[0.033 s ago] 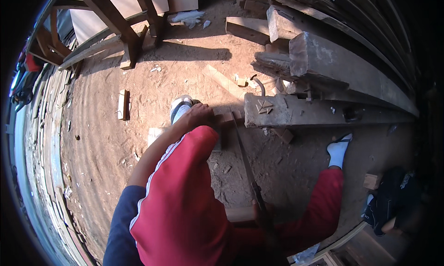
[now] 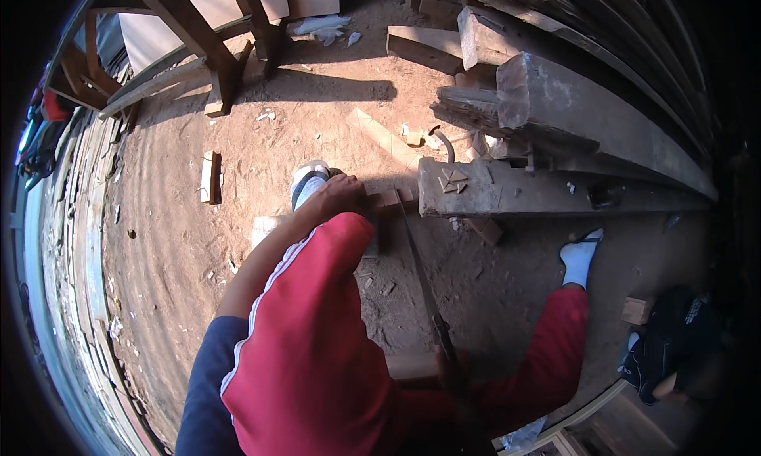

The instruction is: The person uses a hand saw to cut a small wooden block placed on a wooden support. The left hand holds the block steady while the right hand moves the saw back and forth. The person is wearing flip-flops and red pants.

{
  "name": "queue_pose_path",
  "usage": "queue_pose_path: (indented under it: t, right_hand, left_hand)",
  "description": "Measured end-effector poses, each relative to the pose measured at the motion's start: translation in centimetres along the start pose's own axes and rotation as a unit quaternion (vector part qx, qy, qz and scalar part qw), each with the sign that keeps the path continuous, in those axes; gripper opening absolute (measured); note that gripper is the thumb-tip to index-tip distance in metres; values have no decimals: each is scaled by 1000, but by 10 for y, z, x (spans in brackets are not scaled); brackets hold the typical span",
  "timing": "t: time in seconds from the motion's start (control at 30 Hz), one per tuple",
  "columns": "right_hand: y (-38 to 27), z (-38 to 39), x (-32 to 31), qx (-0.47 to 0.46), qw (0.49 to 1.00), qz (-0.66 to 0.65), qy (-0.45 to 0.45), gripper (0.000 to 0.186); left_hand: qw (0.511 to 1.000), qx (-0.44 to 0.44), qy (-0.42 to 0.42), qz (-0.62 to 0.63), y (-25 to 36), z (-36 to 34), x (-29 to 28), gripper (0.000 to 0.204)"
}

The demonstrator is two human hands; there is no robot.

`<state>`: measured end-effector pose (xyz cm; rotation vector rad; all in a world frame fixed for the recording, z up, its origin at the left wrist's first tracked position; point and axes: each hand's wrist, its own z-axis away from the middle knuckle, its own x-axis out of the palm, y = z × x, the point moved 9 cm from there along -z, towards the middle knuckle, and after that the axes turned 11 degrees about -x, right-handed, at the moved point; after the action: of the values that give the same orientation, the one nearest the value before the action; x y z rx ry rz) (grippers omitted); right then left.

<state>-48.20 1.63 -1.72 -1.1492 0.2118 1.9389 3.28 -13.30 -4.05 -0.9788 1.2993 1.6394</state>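
My left hand (image 2: 344, 193) is closed on a small wooden block (image 2: 384, 200) beside my left foot, pressing it near the end of a thick beam (image 2: 523, 189). A handsaw (image 2: 418, 267) runs from that block back toward me, its blade's far end lying across the wood. My right hand (image 2: 449, 369), in shadow, is wrapped round the saw's near end. My red-trousered left knee (image 2: 317, 297) stands between my arms and hides part of the left forearm. Several small wood offcuts (image 2: 454, 181) lie on top of the beam.
More heavy beams (image 2: 587, 99) are stacked at the far right. A wooden frame (image 2: 198, 36) stands at the far left, and a loose wood piece (image 2: 209, 177) lies on the dirt floor (image 2: 166, 242). Long planks (image 2: 79, 250) line the left side. Dark cloth (image 2: 674, 337) lies at right.
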Motion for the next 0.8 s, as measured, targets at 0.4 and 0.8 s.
queue_pose_path:
  t: [0.4, 0.8]
  right_hand:
    - [-62, -10, -91, -82, 947, -130, 282, 22]
    - [-78, -33, -120, -93, 922, -245, 287, 32]
  left_hand:
    - [998, 37, 35, -34, -3, -8, -10, 30]
    - [996, -21, -1, -83, 15, -4, -28, 43]
